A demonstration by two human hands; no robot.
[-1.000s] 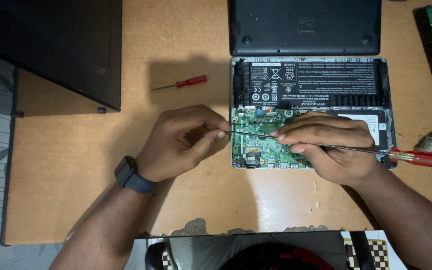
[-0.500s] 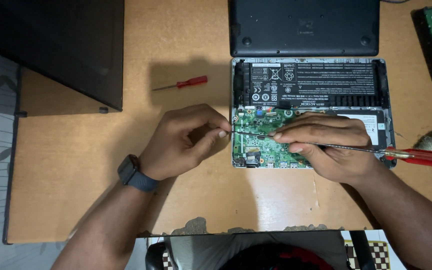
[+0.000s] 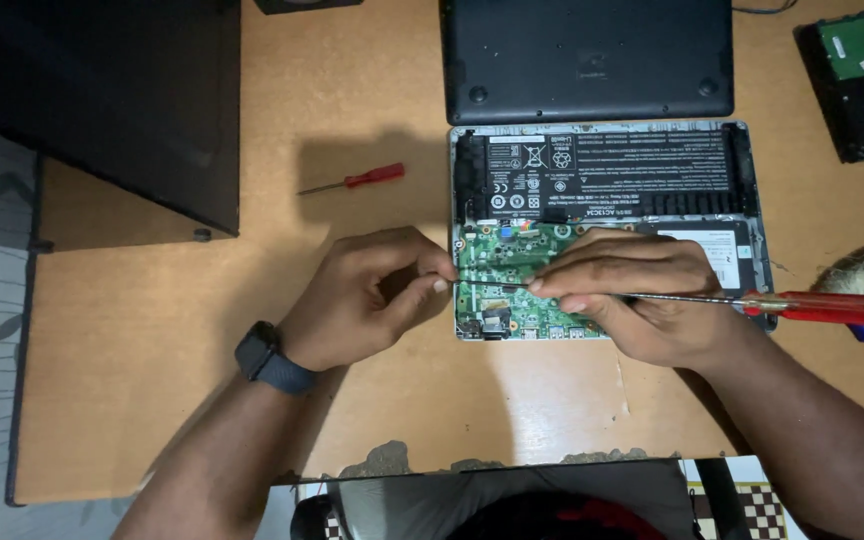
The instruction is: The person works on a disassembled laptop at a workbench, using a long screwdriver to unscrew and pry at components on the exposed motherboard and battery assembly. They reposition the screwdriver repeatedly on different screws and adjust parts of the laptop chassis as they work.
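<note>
At frame centre, a long red-handled screwdriver [image 3: 752, 301] is gripped along its shaft by the right hand [image 3: 642, 295], while its tip is pinched by the left hand [image 3: 372, 295] over the green circuit board [image 3: 512, 275] of the opened laptop [image 3: 602, 190].

Dim warm light, soft shadows above the hands [image 3: 372, 295], sharp focus.

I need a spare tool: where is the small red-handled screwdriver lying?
In the head view the small red-handled screwdriver lies on the wooden table, left of the opened laptop and above the left hand.
</note>
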